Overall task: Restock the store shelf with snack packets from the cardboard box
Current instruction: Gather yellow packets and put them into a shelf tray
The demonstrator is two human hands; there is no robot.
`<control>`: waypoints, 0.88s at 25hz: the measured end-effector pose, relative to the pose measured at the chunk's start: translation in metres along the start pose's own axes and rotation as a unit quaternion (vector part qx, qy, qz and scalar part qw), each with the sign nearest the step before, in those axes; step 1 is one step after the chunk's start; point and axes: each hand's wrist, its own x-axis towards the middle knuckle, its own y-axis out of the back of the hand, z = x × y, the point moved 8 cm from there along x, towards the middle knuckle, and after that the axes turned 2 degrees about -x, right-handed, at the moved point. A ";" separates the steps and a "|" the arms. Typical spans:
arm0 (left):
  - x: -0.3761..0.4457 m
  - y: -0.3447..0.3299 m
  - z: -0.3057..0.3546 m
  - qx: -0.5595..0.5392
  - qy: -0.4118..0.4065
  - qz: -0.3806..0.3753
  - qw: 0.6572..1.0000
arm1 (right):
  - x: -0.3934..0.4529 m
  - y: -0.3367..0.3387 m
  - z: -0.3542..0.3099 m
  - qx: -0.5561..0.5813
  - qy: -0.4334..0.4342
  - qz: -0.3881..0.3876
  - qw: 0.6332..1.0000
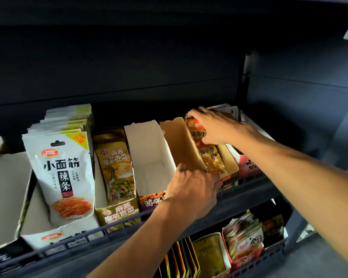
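Note:
On the dark shelf (247,195) stands an open cardboard display box (179,143) with brown inner walls. My left hand (191,189) grips its front left corner. My right hand (215,127) is closed on orange snack packets (196,130) at the back of this box. More orange fish-snack packets (211,159) stand in front of them inside the box.
To the left are an empty white display box (149,151), a gold packet box (115,165) and a row of white spicy-strip packets (62,167). A pink box (247,165) stands on the right. A lower shelf (255,263) holds more packets. The shelf's front rail runs below my left hand.

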 end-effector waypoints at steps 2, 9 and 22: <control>0.000 0.001 0.001 0.013 -0.002 0.009 1.000 | -0.013 0.013 -0.008 -0.026 0.043 0.054 0.997; -0.001 0.006 0.003 0.022 -0.007 0.033 0.999 | -0.040 -0.028 -0.019 -0.308 0.053 -0.019 0.950; 0.001 0.001 -0.001 0.026 0.001 0.042 0.999 | -0.015 -0.010 -0.002 -0.315 -0.100 0.008 0.944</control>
